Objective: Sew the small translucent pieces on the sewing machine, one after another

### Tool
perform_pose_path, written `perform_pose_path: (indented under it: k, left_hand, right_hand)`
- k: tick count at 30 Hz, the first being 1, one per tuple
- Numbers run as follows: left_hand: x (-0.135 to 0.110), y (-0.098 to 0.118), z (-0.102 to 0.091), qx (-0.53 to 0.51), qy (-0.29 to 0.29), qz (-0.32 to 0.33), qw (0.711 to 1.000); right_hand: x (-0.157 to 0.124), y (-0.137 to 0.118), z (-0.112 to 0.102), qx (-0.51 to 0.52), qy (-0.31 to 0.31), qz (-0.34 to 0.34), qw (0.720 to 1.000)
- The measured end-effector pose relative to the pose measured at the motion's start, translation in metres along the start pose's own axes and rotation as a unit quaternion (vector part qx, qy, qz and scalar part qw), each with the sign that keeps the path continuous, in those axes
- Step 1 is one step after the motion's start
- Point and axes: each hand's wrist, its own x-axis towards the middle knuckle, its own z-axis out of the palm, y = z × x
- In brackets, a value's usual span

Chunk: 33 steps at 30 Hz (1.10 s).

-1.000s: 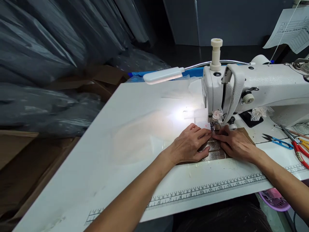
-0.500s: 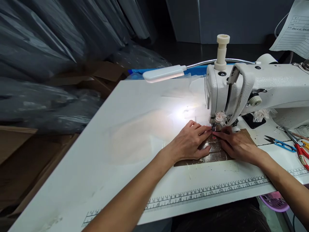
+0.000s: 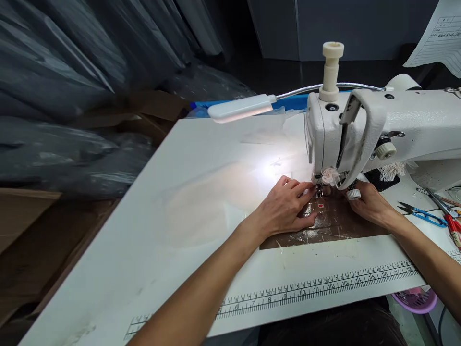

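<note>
A white sewing machine (image 3: 382, 129) stands at the right of a white table (image 3: 201, 206). Under its needle lies a brown taped patch (image 3: 333, 223) with a small red mark on it. My left hand (image 3: 288, 209) lies flat on the patch's left part, fingers stretched toward the presser foot (image 3: 320, 191). My right hand (image 3: 367, 202) has its fingers curled at the machine's underside, behind the needle area; part of it is hidden by the machine's arm. A bit of white lace sits at the needle bar.
A slim lamp (image 3: 239, 107) on a flexible neck lights the table. Blue snips (image 3: 421, 214) and red-handled scissors (image 3: 450, 226) lie at the right. A printed ruler (image 3: 324, 288) runs along the near edge. Dark plastic-wrapped rolls (image 3: 72, 86) and cardboard fill the left. A purple basket (image 3: 416, 300) hangs below.
My right hand has drawn back to the right, off the brown patch, toward the machine's underside. The left hand stays on the patch. The view has shifted slightly.
</note>
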Motion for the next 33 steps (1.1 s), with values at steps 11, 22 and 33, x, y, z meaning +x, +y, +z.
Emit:
perform_pose_path:
  k: [11, 22, 33]
  left_hand:
    - [-0.001, -0.001, 0.002, -0.043, 0.004, -0.027, 0.999]
    - [0.004, -0.002, -0.001, -0.06, -0.07, -0.099, 0.991]
    - [0.066, -0.097, -0.011, 0.055, -0.027, -0.226, 0.972]
  right_hand:
    - [-0.007, -0.008, -0.004, 0.136, -0.02, 0.046, 0.989]
    - [-0.02, 0.0, 0.013, 0.024, 0.026, 0.009, 0.999]
    - [-0.021, 0.006, 0.038, -0.184, 0.095, -0.099, 0.973]
